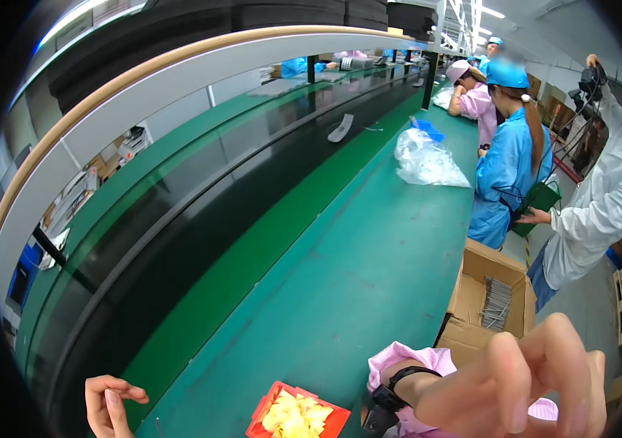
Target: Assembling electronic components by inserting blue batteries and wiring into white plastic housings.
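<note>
My left hand (109, 406) is at the lower left, by the near end of the green worktop (303, 277). Its fingers are loosely bent, thumb and fingers apart, and nothing shows in them; the picture's edge cuts it off. My right hand (519, 376) looms large at the lower right, raised close to the camera. Those fingers are bent with gaps between them, and I see nothing held. Around the right wrist, below a pink sleeve (416, 355), sits a black band with a small device (380, 417). Between the hands stands a red tray (340, 422) with yellow pieces (296, 416).
An open cardboard box (464, 292) with metal rods (497, 301) stands right of the worktop. Farther up lie clear plastic bags (431, 160) and a blue container (427, 130). A dark conveyor belt (252, 175) runs along the left. People in blue (519, 160) and white (595, 212) stand at the right.
</note>
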Tool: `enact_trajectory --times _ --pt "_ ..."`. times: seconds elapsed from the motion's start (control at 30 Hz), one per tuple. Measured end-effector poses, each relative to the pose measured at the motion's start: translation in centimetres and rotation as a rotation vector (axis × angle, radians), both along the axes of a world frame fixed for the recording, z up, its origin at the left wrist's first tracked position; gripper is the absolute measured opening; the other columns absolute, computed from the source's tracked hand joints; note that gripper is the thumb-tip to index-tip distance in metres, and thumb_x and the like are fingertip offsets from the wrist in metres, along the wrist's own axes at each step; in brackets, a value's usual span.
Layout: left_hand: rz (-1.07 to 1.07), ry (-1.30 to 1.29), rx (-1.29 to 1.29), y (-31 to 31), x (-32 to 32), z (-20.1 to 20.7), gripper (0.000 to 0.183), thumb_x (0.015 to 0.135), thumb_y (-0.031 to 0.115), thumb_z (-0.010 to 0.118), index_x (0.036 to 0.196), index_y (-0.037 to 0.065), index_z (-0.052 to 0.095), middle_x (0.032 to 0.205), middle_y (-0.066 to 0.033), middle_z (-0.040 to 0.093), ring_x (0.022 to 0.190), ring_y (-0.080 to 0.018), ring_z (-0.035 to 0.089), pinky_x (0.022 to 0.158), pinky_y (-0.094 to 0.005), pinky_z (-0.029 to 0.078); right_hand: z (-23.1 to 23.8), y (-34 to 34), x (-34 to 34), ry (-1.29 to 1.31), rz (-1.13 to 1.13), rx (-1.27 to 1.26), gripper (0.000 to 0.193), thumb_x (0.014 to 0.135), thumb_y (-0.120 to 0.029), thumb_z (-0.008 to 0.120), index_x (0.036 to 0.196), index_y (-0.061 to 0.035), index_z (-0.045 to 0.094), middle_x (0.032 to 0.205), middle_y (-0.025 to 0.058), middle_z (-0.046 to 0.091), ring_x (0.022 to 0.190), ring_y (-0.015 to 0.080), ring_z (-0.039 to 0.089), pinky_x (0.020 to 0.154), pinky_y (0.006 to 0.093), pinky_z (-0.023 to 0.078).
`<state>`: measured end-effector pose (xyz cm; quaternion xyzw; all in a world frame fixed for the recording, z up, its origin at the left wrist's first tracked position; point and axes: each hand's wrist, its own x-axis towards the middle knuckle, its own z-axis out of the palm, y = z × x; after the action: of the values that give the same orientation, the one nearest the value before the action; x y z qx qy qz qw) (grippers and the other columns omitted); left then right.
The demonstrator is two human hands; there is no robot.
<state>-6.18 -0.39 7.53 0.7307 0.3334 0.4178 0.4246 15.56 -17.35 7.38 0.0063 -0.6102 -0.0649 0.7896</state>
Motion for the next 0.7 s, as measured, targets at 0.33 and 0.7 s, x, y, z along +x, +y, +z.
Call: enact_trajectory --times 0.33,0.7 --pt "0.052 0.051 0.024 -0.5 0.0 0.1 0.02 0.099 0.013 0.047 0.096 -0.003 0.059 0.084 -0.0092 0.063 0.077 -0.0149 0.059 0.076 -0.0275 0.047 -0.8 -1.4 0.4 0.073 -0.119 -0.039 0.031 0.094 -0.045 0.054 0.1 -0.0149 0.054 0.096 0.0028 0.061 0.106 0.0226 0.048 0.083 0.0348 0.045" --pt "0.029 0.047 0.035 0.1 0.2 -0.3 0.02 0.1 0.01 0.043 0.098 -0.004 0.058 0.087 -0.0104 0.062 0.079 -0.0166 0.059 0.076 -0.029 0.048 -1.8 -2.0 0.9 0.078 -0.175 -0.068 0.031 0.094 -0.045 0.053 0.1 -0.0147 0.054 0.096 0.004 0.061 0.107 0.0233 0.048 0.084 0.0354 0.044"
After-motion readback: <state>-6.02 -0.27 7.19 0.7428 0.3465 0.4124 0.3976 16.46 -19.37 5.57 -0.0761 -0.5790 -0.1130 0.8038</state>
